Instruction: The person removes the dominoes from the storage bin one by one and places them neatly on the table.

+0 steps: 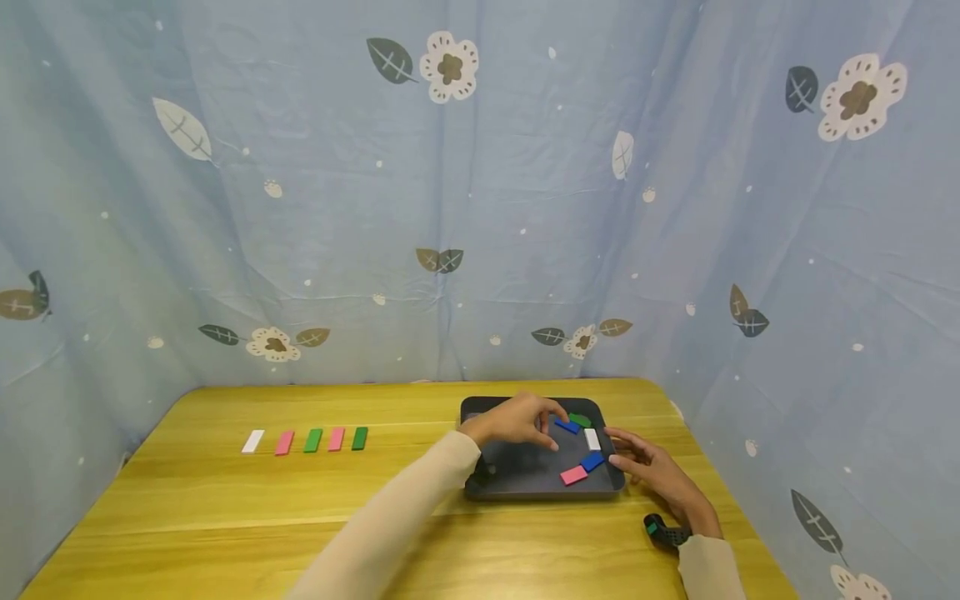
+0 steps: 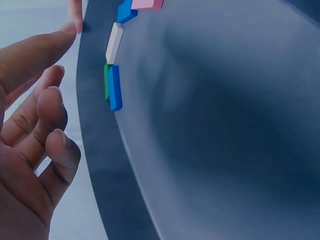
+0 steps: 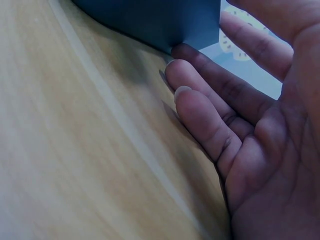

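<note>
A dark grey tray (image 1: 525, 493) sits toward the right of the table. Over it hangs my left hand (image 1: 517, 419), fingers loosely bent and holding nothing, close to a blue block (image 1: 567, 426) and a green block (image 1: 581, 420). Along the tray's right side lie a white block (image 1: 592, 439), a second blue block (image 1: 592, 462) and a pink block (image 1: 574, 475). My right hand (image 1: 660, 475) is at the tray's right wall. In the right wrist view its extended fingers (image 3: 202, 112) reach to the tray's outer side, low over the wood.
On the wooden table (image 1: 225, 508), a spaced row on the left has a white block (image 1: 252, 442), a pink block (image 1: 284, 442), a green block (image 1: 312, 440), another pink block (image 1: 336, 439) and a dark green block (image 1: 360, 438). A floral curtain (image 1: 337, 208) surrounds the table's back and sides.
</note>
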`<state>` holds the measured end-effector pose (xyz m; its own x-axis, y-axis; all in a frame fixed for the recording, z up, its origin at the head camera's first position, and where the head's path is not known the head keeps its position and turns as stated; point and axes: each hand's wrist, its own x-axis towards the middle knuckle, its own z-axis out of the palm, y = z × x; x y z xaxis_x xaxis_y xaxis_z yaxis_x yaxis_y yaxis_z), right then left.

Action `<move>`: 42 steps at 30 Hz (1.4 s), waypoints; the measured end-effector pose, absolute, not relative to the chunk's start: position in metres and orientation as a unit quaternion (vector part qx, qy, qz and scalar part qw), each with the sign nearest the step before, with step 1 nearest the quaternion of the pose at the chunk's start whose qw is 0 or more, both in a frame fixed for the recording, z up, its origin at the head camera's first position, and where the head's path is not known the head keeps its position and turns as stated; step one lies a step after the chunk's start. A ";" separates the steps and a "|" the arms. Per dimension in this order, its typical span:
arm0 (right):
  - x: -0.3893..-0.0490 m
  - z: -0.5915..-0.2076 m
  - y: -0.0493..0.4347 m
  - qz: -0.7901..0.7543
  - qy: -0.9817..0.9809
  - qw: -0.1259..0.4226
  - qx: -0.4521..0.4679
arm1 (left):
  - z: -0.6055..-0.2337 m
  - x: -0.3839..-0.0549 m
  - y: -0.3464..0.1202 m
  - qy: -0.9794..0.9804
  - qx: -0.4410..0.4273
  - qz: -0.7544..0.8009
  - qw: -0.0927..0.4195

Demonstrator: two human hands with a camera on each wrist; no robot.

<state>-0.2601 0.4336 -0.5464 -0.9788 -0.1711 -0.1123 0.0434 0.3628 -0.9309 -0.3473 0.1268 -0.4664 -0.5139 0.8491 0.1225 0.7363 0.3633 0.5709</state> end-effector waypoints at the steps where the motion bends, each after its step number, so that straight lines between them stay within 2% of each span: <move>1: -0.260 -0.546 0.434 -0.564 0.819 0.095 -0.040 | -0.468 -0.348 0.129 0.819 0.485 0.290 0.100; 12: -0.261 -0.545 0.432 -0.561 0.821 0.094 -0.052 | -0.482 -0.351 0.146 0.812 0.508 0.260 0.125; 19: -0.263 -0.543 0.434 -0.561 0.821 0.096 -0.054 | -0.485 -0.346 0.155 0.810 0.500 0.253 0.173; 32: -0.263 -0.546 0.436 -0.561 0.820 0.100 -0.057 | -0.491 -0.348 0.161 0.804 0.500 0.230 0.226; 42: -0.262 -0.545 0.437 -0.556 0.825 0.090 -0.051 | -0.492 -0.351 0.163 0.793 0.503 0.241 0.245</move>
<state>-0.2621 0.4374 -0.5454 -0.9785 -0.1847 -0.0923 0.0161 0.3776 -0.9258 -0.3511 0.1626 -0.4923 -0.3750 0.9154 -0.1466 0.6795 0.3790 0.6282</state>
